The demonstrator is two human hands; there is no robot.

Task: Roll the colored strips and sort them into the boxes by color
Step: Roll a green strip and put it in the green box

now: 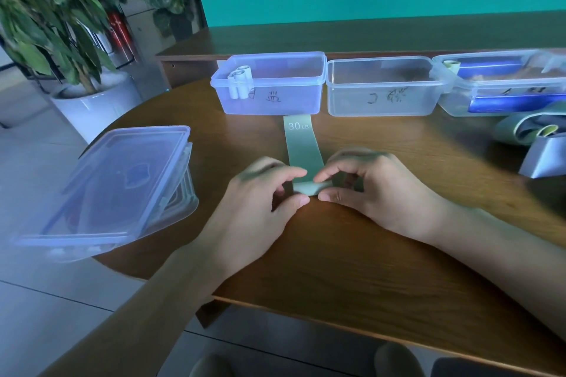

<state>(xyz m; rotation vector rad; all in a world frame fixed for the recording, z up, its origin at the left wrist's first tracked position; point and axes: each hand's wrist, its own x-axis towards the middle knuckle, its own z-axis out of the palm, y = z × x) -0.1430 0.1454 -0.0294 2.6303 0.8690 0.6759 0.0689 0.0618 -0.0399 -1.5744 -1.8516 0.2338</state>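
Both hands work at the near end of a pale green strip [301,147] that lies flat on the wooden table [352,254], its far end marked "30 LB" and reaching the leftmost box [269,84]. The left hand [263,193] and right hand [367,190] each have a closed grip on the strip's rolled end [307,187] — thumb and forefinger pinching it from either side. Two pale rolls [240,82] stand in that left box; the middle box [382,87] sits just beside it. More strips [526,131] lie at the table's right edge.
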